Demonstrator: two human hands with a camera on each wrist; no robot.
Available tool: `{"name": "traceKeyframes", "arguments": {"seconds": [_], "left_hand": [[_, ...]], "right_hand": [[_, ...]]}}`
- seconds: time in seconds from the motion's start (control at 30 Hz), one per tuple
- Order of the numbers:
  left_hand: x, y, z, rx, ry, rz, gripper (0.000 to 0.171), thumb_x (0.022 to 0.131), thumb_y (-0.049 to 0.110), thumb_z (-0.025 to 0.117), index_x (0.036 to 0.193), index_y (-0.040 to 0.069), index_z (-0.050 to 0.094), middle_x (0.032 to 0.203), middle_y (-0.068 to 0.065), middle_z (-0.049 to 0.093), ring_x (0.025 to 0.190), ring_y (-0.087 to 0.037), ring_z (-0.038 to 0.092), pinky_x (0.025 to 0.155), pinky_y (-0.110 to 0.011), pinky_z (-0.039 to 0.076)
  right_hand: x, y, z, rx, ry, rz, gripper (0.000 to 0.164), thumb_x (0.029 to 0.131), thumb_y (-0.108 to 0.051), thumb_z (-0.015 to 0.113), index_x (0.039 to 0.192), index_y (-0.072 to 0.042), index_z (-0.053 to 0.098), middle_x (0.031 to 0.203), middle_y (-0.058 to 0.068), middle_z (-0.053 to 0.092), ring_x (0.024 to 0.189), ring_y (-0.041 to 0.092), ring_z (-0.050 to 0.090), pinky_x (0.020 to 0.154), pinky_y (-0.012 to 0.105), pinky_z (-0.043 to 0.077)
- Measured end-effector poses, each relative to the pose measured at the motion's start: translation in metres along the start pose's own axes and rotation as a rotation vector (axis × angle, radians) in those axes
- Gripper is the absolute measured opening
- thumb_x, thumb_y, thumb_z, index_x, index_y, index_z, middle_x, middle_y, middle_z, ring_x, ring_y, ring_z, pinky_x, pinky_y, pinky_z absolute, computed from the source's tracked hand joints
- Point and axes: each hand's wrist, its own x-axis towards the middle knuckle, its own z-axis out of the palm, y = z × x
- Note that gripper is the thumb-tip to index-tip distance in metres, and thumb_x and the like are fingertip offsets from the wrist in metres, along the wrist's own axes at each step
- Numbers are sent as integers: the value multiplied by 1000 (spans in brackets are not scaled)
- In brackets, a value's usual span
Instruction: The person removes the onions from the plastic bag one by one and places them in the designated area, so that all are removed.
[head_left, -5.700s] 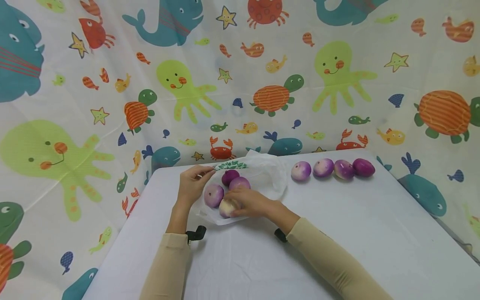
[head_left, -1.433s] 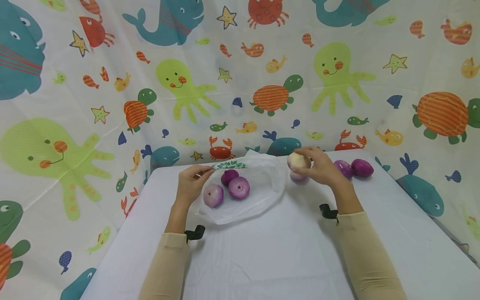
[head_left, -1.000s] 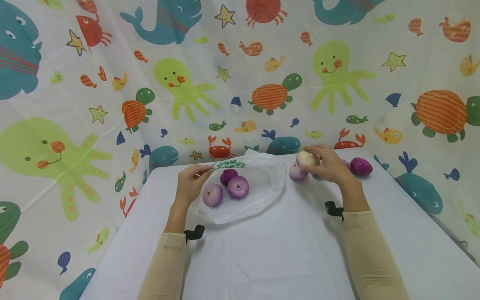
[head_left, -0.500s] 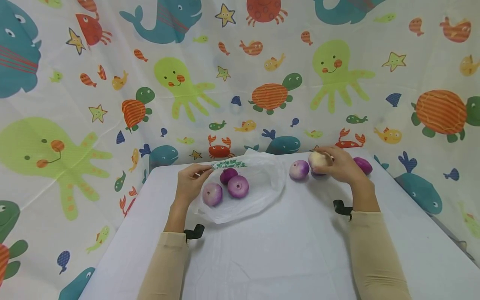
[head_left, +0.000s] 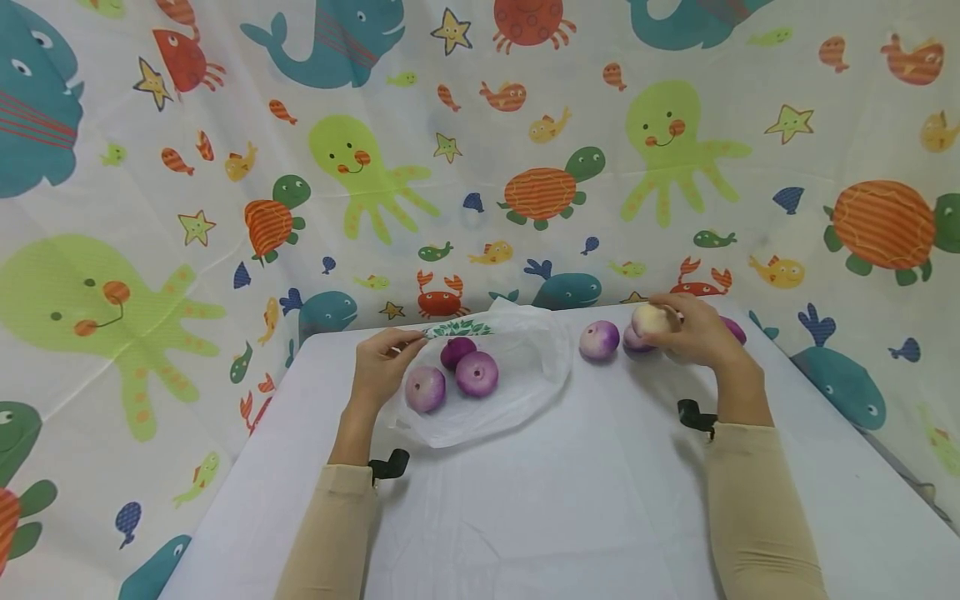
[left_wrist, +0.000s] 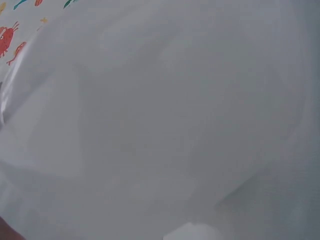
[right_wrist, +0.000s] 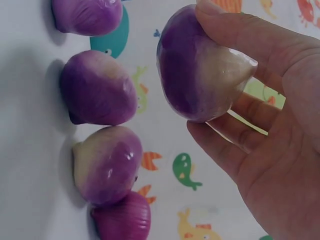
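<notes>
My right hand (head_left: 701, 335) holds a purple-and-cream onion (right_wrist: 185, 65) between thumb and fingertips, raised over the row at the table's back right. In the right wrist view the fingers curl round its underside. Of that row, a pale purple onion (head_left: 598, 341) stands at the left end, with another onion (head_left: 636, 340) partly hidden below the held one. A darker magenta onion (right_wrist: 125, 217) is at the far end. My left hand (head_left: 381, 367) pinches the upper edge of a white plastic bag (head_left: 525, 392). Inside lie two pale purple onions (head_left: 476, 374) and a small dark one (head_left: 457, 353).
The white-covered table (head_left: 525, 517) extends in front of both arms. Behind it hangs a curtain (head_left: 465, 208) printed with sea animals. Pale, blurred plastic film (left_wrist: 160, 110) fills most of the left wrist view.
The right hand has taken an onion out of the bag and brought it over to the row. Over the last second it has slid rightward above the row. The left hand has stayed put.
</notes>
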Motion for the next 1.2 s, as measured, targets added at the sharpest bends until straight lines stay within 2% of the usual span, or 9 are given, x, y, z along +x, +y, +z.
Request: {"name": "traceKeyframes", "arguments": {"seconds": [0.2,0.4,0.67,0.9,1.07,1.2], "left_hand": [[1,-1,1,2,3,14,15,92,-2,75,107,-1,79,101,-18,78,84,-28,67,72,-11,52],[1,2,0,-9,5,8,16,92,-4,75,106,-1,79,100,-18,78,84,-28,67,72,-13,53],[1,3,-2,3,11,41,15,90,-6,76,104,-3,79,98,-18,79,81,-28,68,71,-21,57],[-1,2,-1,5,10,25,14,91,-4,76,104,-2,79,99,-18,79,82,-22,67,71,-19,56],[0,2,-1,4,6,26,15,91,-4,76,105,-2,79,99,-17,79,82,-23,67,72,-19,56],[0,2,-1,-2,3,26,15,91,-4,75,105,-2,79,99,-17,79,82,-23,67,72,-21,57]], "right_hand": [[-2,5,-6,-4,10,18,77,89,-40,83,152,-12,50,160,23,42,145,49,34,114,75,29],[-6,15,-11,-11,44,1,78,88,-37,85,151,-6,50,157,27,43,141,51,39,113,73,31],[-12,27,-17,-16,-10,78,82,90,-39,82,154,-6,44,159,29,38,143,54,34,113,76,28],[-16,38,-22,-6,-28,119,82,90,-38,82,154,-5,43,160,31,36,143,56,34,112,76,29],[-19,43,-28,-9,-47,131,79,92,-33,79,153,-2,42,159,33,34,144,56,29,113,77,26],[-23,43,-32,2,-61,195,85,91,-39,80,157,-5,38,161,34,29,145,58,25,110,80,27]]}}
